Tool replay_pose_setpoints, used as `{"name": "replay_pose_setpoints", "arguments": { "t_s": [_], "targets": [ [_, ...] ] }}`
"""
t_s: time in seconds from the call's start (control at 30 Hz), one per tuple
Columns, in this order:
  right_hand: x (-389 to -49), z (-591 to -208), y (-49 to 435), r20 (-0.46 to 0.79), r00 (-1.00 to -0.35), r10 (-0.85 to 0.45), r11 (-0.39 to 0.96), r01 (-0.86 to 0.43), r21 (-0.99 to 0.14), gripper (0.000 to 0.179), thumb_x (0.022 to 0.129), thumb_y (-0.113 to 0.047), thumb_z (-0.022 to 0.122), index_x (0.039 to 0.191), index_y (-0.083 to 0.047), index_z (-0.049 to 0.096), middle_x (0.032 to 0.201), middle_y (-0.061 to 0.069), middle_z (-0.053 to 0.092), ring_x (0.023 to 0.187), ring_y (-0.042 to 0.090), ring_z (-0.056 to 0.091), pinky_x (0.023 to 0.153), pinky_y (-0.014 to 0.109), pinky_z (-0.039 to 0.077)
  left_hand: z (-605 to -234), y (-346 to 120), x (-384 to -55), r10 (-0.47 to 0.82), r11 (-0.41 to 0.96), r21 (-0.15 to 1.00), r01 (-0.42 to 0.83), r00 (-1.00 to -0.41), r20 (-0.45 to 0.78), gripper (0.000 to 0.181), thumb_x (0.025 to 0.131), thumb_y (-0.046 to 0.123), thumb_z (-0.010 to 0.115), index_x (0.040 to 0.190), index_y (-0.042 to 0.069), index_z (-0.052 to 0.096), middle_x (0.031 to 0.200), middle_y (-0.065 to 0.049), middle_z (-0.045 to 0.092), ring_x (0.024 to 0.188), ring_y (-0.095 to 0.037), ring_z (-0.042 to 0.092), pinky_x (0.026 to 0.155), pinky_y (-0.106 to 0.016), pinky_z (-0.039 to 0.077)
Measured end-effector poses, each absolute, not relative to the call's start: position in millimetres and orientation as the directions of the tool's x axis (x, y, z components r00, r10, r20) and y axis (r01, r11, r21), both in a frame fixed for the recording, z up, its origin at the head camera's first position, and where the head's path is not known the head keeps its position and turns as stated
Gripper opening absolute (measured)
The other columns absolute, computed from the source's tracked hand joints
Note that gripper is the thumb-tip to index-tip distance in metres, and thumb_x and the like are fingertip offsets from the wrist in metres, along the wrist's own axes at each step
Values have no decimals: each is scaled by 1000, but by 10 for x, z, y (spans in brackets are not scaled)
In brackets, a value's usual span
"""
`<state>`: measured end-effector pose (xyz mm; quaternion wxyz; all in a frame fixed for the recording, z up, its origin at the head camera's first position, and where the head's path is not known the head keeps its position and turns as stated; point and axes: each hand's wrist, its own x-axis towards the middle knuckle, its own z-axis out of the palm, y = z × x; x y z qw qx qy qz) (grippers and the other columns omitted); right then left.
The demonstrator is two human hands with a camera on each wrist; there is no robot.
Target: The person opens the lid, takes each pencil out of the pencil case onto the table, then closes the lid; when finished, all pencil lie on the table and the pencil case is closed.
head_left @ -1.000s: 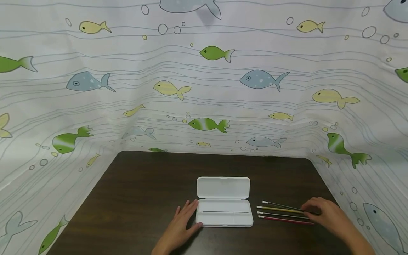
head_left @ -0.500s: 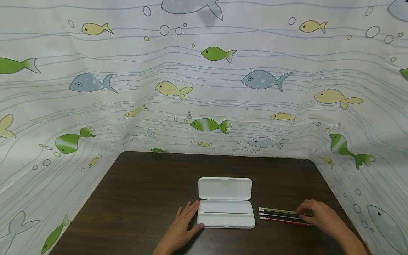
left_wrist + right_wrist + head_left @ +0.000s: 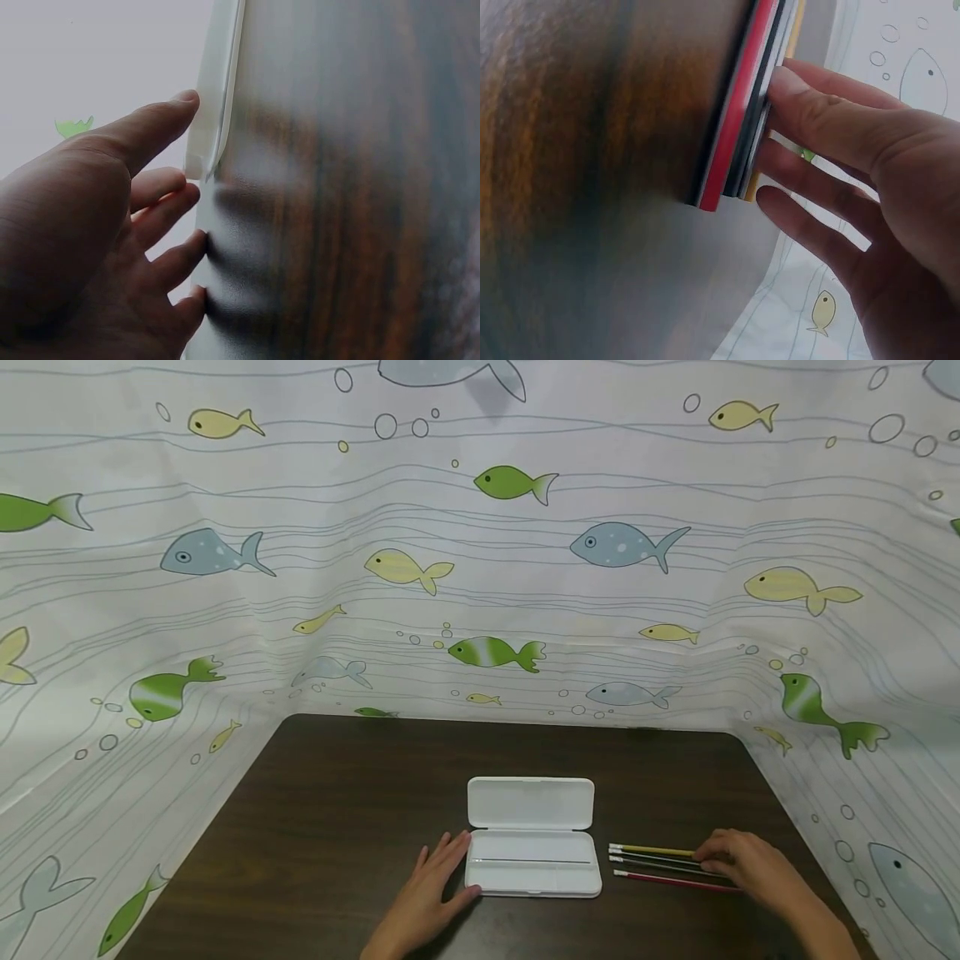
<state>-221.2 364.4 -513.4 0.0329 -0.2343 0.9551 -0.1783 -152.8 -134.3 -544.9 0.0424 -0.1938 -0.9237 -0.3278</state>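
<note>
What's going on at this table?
A person's left hand touches the left edge of an open white pencil case on the dark wood-grain table. The right hand has its grip on some pencils beside it; exactly which is hard to tell. The yellow, dark and red pencils are all outside the case.

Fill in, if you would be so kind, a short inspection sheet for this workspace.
Surface: dark wood-grain table.
Job's things: white case, open, its lid laid back on the far side; to its right, a yellow pencil, two dark pencils and a red pencil lie side by side, red nearest the person.
Clutter: nothing seen.
Left hand: open at the case's left edge, thumb at the near corner.
Right hand: thumb and finger pinch at the pencils.
Cables: nothing seen.
Surroundings: white sheet with printed fish, behind the table and along both sides.
</note>
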Motion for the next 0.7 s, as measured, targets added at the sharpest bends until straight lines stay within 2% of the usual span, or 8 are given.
{"name": "replay_pose_setpoints", "arguments": {
  "t_s": [0.3,0.47,0.7],
  "targets": [
    [-2199,-5079,3563,-9,-916,-400,863,-373,-341,16,77,-17,82,91,-22,74,85,-17,62,73,1,60,60,27,50,-5438,-1349,-1536,326,714,595,370,-927,185,71,92,41,67,149,7,41,151,-10,42,139,-39,33,108,-67,19],
    [-2190,-4951,3382,87,-912,-401,858,-407,-315,15,78,-17,82,90,-23,74,85,-19,61,75,3,62,62,28,52,-5430,-1355,-1536,327,711,593,378,-924,196,71,92,41,67,149,6,41,151,-11,42,139,-39,33,107,-67,19],
    [-2180,-4816,3136,260,-868,-423,830,-486,-272,20,75,-16,85,89,-26,74,86,-22,60,79,3,62,64,30,53,-5446,-1353,-1520,329,705,592,390,-920,214,70,91,36,69,148,4,42,150,-12,43,138,-40,34,107,-67,20]
  ]
}}
